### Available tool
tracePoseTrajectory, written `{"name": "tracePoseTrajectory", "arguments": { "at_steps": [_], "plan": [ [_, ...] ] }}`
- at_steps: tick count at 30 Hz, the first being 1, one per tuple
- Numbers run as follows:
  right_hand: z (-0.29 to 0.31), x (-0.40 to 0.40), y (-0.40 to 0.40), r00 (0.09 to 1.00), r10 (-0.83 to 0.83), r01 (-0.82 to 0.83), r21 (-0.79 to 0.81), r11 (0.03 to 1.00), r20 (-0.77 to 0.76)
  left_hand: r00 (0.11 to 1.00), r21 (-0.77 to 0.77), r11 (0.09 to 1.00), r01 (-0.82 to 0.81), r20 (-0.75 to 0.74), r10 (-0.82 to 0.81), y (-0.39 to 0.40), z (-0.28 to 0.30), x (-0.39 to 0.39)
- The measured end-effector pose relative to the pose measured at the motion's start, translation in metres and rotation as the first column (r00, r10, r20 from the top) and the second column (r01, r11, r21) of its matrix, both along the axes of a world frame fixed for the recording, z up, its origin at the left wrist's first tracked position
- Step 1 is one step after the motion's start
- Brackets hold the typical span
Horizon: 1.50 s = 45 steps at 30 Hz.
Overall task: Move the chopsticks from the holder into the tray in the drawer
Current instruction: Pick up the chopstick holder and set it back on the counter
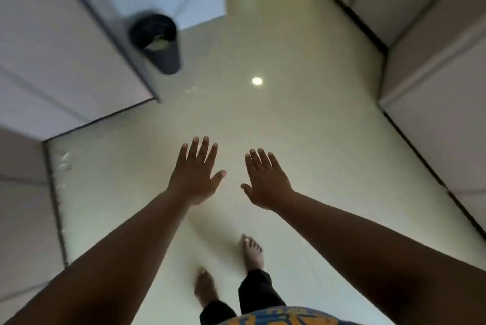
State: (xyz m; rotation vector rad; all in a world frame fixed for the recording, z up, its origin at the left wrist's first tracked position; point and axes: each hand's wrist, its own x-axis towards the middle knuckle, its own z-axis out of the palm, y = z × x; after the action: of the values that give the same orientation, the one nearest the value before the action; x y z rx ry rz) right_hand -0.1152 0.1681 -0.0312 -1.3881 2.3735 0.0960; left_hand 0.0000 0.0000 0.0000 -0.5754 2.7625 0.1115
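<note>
As we stand barefoot on the tiled floor (289,119): both hands empty.
Left hand (196,174) and right hand (265,182) spread flat; black bin (157,43) ahead-left.

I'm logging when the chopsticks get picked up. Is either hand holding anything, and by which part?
Nothing is held. The left hand and right hand are open and flat above the floor.

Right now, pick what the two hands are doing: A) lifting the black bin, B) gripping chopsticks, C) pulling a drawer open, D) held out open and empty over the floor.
D: the left hand and right hand are spread flat with fingers extended, holding nothing above the floor.
</note>
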Motion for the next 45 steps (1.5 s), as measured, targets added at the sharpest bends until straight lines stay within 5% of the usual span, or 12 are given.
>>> {"name": "tracePoseTrajectory", "arguments": {
  "at_steps": [7,12,16,24,30,38,45],
  "plan": [
    [0.012,-0.085,0.129,0.849,-0.523,0.525,0.011,0.851,-0.081,0.903,0.067,0.900,0.430,-0.026,-0.429,0.101,0.011,-0.163],
    [0.047,-0.144,0.187,0.745,-0.642,0.648,-0.036,0.761,-0.180,0.739,0.017,0.744,0.668,-0.131,-0.661,0.167,0.046,-0.250],
    [0.075,-0.190,0.206,0.689,-0.683,0.690,-0.068,0.720,-0.241,0.680,0.017,0.694,0.720,-0.218,-0.700,0.193,0.075,-0.313],
    [0.112,-0.286,0.182,0.426,-0.880,0.852,-0.236,0.468,-0.209,0.541,-0.056,0.562,0.825,-0.206,-0.815,0.160,0.110,-0.439],
    [0.148,-0.339,0.187,0.260,-0.945,0.901,-0.301,0.311,-0.197,0.515,-0.082,0.548,0.832,-0.249,-0.820,0.154,0.151,-0.540],
    [0.175,-0.408,0.261,0.148,-0.965,0.903,-0.370,0.221,-0.215,0.492,-0.025,0.518,0.855,-0.277,-0.826,0.239,0.174,-0.630],
    [0.191,-0.506,0.361,0.164,-0.968,0.913,-0.342,0.222,-0.192,0.429,-0.095,0.470,0.878,-0.281,-0.858,0.329,0.204,-0.710]
  ]
}}
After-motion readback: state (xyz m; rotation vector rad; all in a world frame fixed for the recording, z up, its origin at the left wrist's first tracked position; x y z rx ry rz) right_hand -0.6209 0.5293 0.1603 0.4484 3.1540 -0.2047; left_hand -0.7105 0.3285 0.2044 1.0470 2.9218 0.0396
